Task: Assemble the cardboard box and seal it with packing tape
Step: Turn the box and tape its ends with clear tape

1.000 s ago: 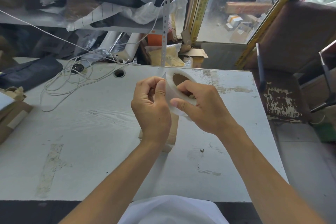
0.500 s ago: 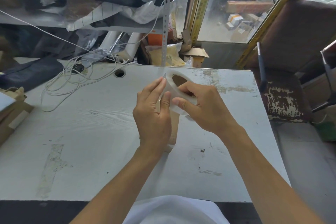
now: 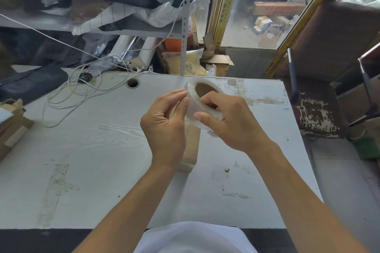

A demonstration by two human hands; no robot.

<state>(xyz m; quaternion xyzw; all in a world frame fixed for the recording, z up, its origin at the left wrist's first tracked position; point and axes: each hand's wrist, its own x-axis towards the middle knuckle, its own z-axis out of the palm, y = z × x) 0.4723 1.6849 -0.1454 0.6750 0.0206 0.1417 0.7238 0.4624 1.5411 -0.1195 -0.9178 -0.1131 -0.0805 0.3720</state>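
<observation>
Right hand (image 3: 232,121) gripping packing tape roll (image 3: 198,96) above white table (image 3: 102,139), thumb on outer face. Left hand (image 3: 164,127) fingertips on roll's left edge (loose end unclear). Small cardboard box (image 3: 190,146) beneath, mostly hidden.

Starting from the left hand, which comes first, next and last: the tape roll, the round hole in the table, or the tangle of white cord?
From the left hand, in the head view:
1. Tape roll: touching its fingertips, just right.
2. Round hole: beyond, toward the table's far edge.
3. White cord: far left.
</observation>
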